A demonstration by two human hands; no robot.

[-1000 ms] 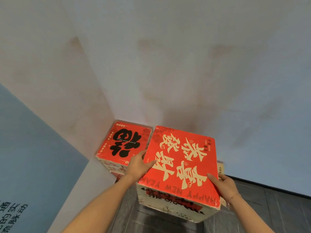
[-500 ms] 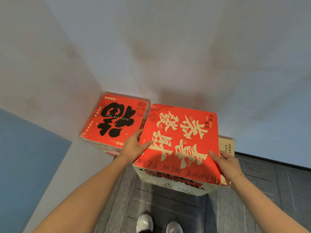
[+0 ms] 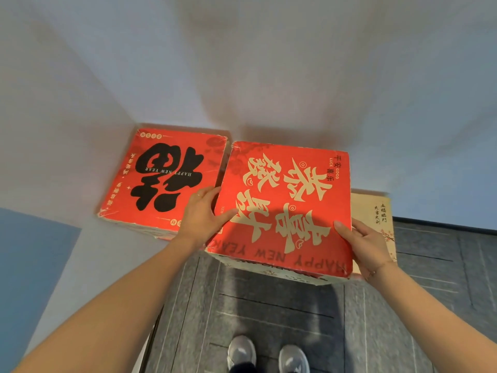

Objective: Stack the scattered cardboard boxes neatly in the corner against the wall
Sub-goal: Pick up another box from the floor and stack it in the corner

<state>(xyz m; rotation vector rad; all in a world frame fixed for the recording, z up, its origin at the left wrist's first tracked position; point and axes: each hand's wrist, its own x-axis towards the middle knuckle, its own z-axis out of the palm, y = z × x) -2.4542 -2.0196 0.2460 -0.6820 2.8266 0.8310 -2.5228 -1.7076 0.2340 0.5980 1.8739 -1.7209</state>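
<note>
A: Looking at the white wall (image 3: 269, 76) first, it's meeting in a corner, with dark grey floor (image 3: 269, 313) below. What's sitting there?

B: A red box with black lettering (image 3: 164, 179) is sitting right in that corner, on top of another box. Just beside it, the red box with cream lettering (image 3: 285, 208) is being held against the wall, with a beige box (image 3: 376, 219) peeking out behind it.

A: And the hands?

B: Left hand (image 3: 200, 218) is gripping its left edge, right hand (image 3: 361, 244) gripping the right edge. Grey shoes (image 3: 266, 355) are showing below.
</note>
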